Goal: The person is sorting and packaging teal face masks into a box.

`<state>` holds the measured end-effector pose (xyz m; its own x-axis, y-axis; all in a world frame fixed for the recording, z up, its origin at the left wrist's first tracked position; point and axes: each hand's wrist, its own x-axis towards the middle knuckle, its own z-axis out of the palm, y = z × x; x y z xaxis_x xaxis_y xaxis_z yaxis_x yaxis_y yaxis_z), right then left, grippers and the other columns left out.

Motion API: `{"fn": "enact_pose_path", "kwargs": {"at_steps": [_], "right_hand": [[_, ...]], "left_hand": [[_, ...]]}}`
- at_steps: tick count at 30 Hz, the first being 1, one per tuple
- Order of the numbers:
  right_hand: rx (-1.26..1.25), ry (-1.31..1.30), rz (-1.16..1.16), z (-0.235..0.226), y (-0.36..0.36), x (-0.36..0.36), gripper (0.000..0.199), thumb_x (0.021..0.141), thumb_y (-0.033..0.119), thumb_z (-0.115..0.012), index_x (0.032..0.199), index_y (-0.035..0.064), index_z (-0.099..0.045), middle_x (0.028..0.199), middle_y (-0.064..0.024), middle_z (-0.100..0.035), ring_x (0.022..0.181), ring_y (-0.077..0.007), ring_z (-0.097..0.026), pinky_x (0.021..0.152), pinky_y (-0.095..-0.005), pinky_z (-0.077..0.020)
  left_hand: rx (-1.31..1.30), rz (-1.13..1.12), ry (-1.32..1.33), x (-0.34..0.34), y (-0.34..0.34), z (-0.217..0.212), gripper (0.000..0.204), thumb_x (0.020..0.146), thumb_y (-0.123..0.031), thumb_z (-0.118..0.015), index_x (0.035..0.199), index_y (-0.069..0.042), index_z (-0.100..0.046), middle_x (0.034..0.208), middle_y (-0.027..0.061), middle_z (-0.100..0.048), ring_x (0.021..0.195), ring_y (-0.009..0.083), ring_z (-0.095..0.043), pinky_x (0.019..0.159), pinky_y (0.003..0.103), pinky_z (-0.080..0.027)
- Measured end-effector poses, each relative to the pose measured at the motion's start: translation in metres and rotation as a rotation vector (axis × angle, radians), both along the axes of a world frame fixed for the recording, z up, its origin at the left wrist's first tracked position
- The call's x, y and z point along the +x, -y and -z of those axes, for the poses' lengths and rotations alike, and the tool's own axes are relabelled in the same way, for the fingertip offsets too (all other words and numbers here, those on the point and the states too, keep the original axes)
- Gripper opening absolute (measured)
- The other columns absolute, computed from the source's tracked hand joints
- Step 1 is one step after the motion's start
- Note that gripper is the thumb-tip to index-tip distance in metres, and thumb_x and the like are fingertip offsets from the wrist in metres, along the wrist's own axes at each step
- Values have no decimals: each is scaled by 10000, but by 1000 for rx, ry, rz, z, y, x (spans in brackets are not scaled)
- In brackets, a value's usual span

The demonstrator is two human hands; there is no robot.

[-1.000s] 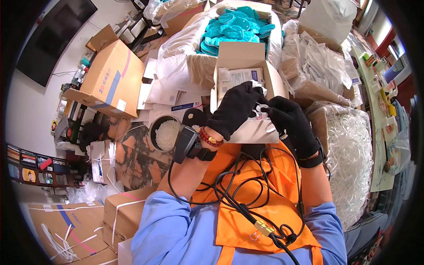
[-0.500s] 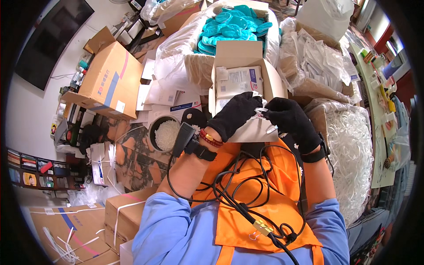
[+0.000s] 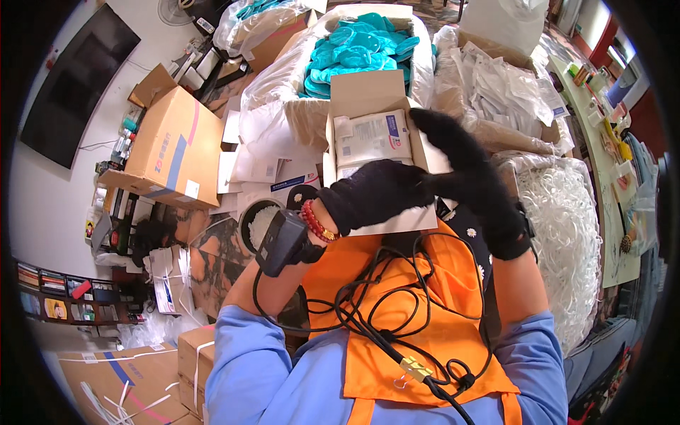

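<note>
Both my hands wear black gloves above the near part of an open white carton (image 3: 399, 222). My left hand (image 3: 374, 193) reaches to the right with its fingers drawn together; its fingertips meet my right hand, and anything in them is hidden. My right hand (image 3: 476, 180) is open, its fingers stretched up and to the left past the carton's right side, its thumb by the left fingertips. Inside the carton lie white packets (image 3: 379, 138) with blue labels, partly covered by my left hand.
Beyond the carton stands a plastic-lined box of teal pads (image 3: 361, 53). At the right are a box of white packets (image 3: 496, 92) and a box of white loops (image 3: 559, 234). A bowl of white bits (image 3: 261, 225) and a brown carton (image 3: 173, 142) stand left. Black cables (image 3: 375, 283) hang over my orange apron.
The white looped strip between my hands is out of sight. My right hand has opened and stretched its fingers upward; my left hand has moved lower, its fingers turned to the right.
</note>
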<state>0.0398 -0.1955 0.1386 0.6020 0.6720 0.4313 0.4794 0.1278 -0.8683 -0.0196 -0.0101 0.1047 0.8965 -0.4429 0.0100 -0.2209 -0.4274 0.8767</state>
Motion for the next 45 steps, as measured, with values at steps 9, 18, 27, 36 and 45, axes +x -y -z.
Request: {"fn": "enact_pose_path", "kwargs": {"at_steps": [9,18,27,36,45], "right_hand": [[-332,-811,-344,21,1,-31,438,863,212,-675,1225,-15,-580,1032,-49,-660,948,-108,-602,843,-268,-493],[-420,-452,-201,11,26,-69,222,938,156,-611,1060,-24,-657,951,-48,-680,856,-93,-588,768,-256,-485],[-27,-282,-7,13,25,-87,187,906,105,-584,1038,-6,-659,1275,-136,-575,1106,-195,-555,930,-297,-433],[113,-447,-160,-16,37,-109,309,950,231,-532,1101,-20,-630,988,-87,-664,865,-159,-622,790,-313,-488],[46,-502,-21,-2,45,-113,271,939,220,-562,1079,-1,-632,947,-62,-657,786,-124,-574,705,-271,-440]], "left_hand": [[282,106,244,-27,-4,-36,249,880,-180,-596,1089,-49,-628,923,161,-670,886,333,-658,794,399,-519],[132,88,-59,-55,-17,-23,242,898,-261,-584,973,-37,-633,832,161,-654,781,317,-645,726,386,-502],[-106,-169,-413,-78,13,15,317,874,-62,-570,1180,19,-565,979,170,-637,901,226,-627,819,358,-504],[-1026,196,-703,-95,40,-3,326,909,-102,-608,1216,-26,-529,975,55,-643,879,160,-605,781,306,-502],[-129,368,-173,-119,17,-56,289,933,-281,-585,733,-73,-565,663,125,-553,566,312,-538,507,366,-414]]}}
